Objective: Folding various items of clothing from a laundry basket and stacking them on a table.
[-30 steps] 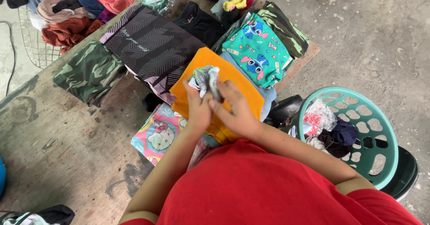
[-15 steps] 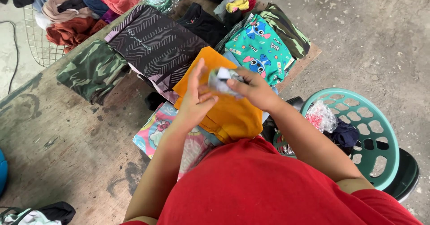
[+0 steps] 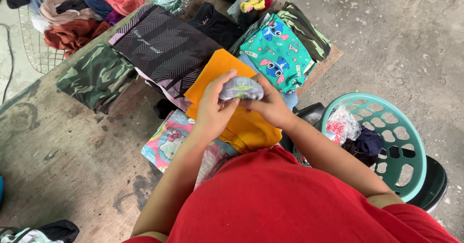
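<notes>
Both hands meeting above the middle of the tabletop [image 3: 72, 146], closed on a small rolled grey cloth bundle [image 3: 241, 88] — possibly a pair of socks, hard to tell from this angle. Left hand [image 3: 212, 108] wrapped on the bundle's left end, fingers [image 3: 223, 81] curled over the top and pressed together. Right hand [image 3: 271, 106] gripping the right end, fingers pinching the cloth from the side and mostly hidden behind it. Bundle held in the air, directly over a folded orange garment [image 3: 244, 127].

Around the hands, clock-wise from the bundle: at 1 o'clock a teal cartoon-print garment [image 3: 278, 52], folded; at 11 o'clock a black garment with a chevron pattern [image 3: 164, 44]; at 9 o'clock, well apart, a folded camouflage piece [image 3: 94, 76]; at 7 o'clock a pink cartoon-print cloth [image 3: 169, 144] lying partly under the orange one. At 4 o'clock, off the tabletop's edge, a green plastic laundry basket [image 3: 411, 141] (dark cloth and a crinkled plastic bag inside). At 10 o'clock, far back, a wire basket [image 3: 36, 49] heaped with mixed clothes.
</notes>
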